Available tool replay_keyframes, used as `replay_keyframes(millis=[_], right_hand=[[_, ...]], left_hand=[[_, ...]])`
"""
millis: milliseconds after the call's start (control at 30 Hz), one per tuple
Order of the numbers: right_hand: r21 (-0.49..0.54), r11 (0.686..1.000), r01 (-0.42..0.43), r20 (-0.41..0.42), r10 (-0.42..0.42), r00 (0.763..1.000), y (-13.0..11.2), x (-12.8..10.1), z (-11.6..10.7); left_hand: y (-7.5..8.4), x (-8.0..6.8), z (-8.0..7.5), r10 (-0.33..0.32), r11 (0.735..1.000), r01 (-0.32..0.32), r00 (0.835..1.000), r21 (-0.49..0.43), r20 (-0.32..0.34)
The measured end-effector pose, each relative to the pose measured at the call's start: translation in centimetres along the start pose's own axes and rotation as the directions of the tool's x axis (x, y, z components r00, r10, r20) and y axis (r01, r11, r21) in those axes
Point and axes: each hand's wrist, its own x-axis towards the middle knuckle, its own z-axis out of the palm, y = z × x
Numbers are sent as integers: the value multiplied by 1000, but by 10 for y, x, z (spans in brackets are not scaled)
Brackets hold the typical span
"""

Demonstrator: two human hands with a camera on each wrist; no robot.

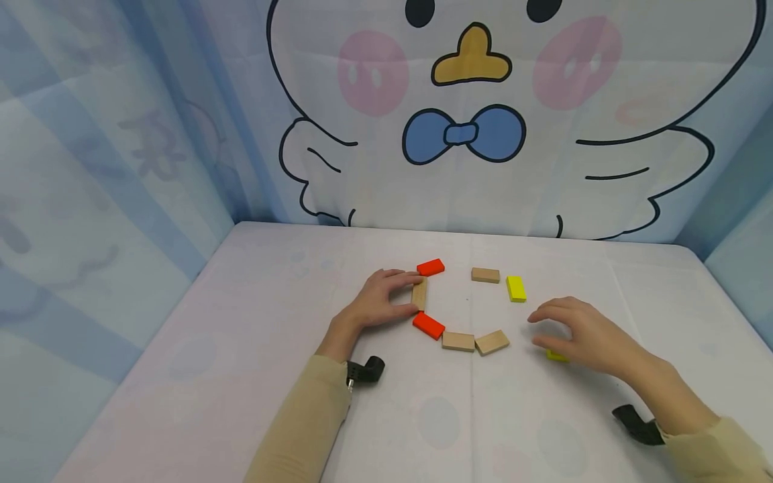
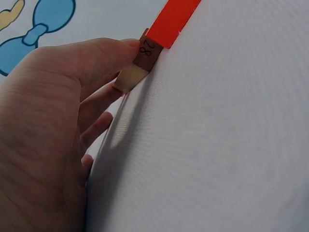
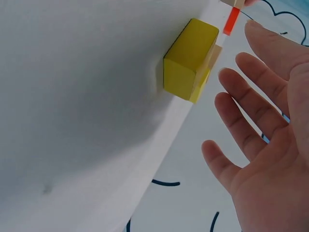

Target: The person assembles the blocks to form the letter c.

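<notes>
Pinches a wooden block [image 1: 419, 296] with the left hand [image 1: 379, 300], between two red blocks [image 1: 429, 326] on a white table [image 1: 519, 416]. Holds the right hand [image 1: 587, 335], fingers spread, near a yellow block [image 3: 193, 46].

Cartoon backdrop [image 1: 374, 168] behind pale table [image 1: 290, 282]

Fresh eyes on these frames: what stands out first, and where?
Probably the huge cartoon figure with a blue bow tie, behind the table. Next, two red blocks, one at each end of the wooden block the left hand pinches. Then a yellow block, partly hidden under the right hand.
</notes>
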Motion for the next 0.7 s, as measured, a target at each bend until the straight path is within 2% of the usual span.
replay_keyframes(millis=[433, 700], right_hand=[[0, 1000, -29, 18, 29, 999, 13, -21, -4], [9, 1000, -28, 30, 28, 999, 17, -25, -3]], left_hand=[[2, 0, -1, 0, 1000, 0, 1000, 3, 8], [3, 0, -1, -16, 1000, 16, 1000, 4, 8]])
